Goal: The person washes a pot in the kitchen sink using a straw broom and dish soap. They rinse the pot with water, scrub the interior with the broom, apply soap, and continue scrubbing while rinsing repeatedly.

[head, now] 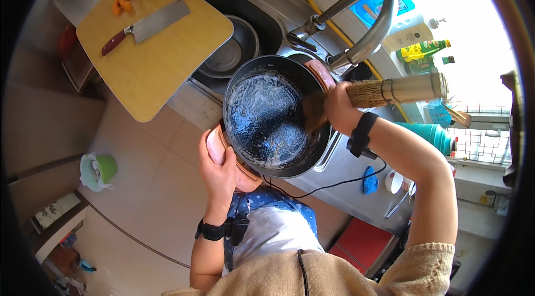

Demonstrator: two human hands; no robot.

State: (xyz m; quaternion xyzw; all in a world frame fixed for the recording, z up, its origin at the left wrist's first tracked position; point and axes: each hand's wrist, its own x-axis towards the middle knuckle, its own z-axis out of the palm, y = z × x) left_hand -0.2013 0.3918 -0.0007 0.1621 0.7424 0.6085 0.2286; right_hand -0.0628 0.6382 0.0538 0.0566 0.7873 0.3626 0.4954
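A dark, deep pot (267, 120) is tilted over the sink edge, its opening towards me. Whitish, wet residue streaks its inner base and wall. My left hand (218, 175) grips the near pink side handle (216, 147), thumb on top. A second pink handle (321, 72) shows on the far side by the faucet. My right hand (343, 108) is closed around a bundled straw pot brush (372, 92). The brush's bristles dip into the right side of the pot, blurred by motion; its bound end points right. Part of the pot's right rim is hidden by my right hand.
A yellow cutting board (154, 74) overhangs the sink basin (261, 16), bearing a cleaver (161, 22) and orange peel-like pieces (123, 0). A metal basin (234, 49) sits in the sink. The curved faucet (386, 16) rises beside the pot. Several bottles (422, 51) line the windowsill.
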